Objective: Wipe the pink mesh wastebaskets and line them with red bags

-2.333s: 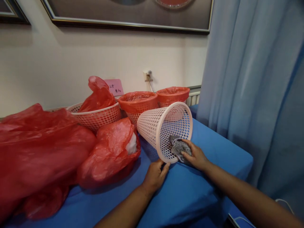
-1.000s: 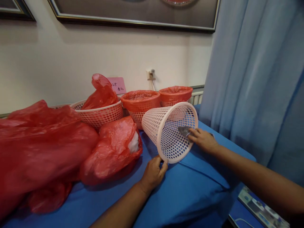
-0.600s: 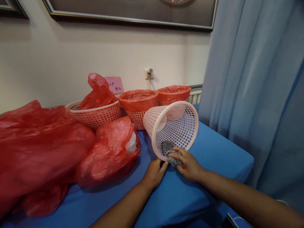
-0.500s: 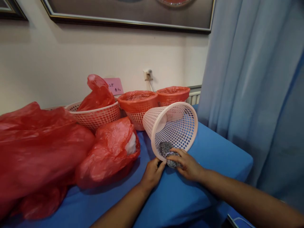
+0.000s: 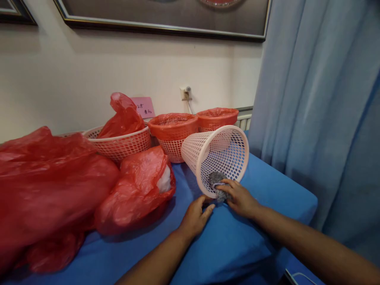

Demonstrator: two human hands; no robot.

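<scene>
A pale pink perforated plastic wastebasket [image 5: 194, 148] lies tilted on its side, its round mouth toward me. My right hand [image 5: 239, 198] is closed around a bunched grey speckled cloth [image 5: 218, 180] with a pale strip across it. The cloth lies partly inside the lower part of the mouth and partly over the rim. My left hand [image 5: 194, 217] is just below the rim, thumb held apart from the fingers. Its fingertips are at the rim's lower edge, partly hidden; whether they touch it I cannot tell.
Two wastebaskets lined with red bags, one nearer [image 5: 172, 130] and one farther [image 5: 218, 114], stand behind. Red plastic bags [image 5: 53, 186] cover the left side, beside a wide pink basket [image 5: 121, 144]. A blue curtain [image 5: 297, 87] hangs right of the blue-covered table [image 5: 279, 190].
The wastebasket and the cloth have shifted slightly right and up, with my right hand following. My left thumb has come off the rim and spread away from the fingers.
</scene>
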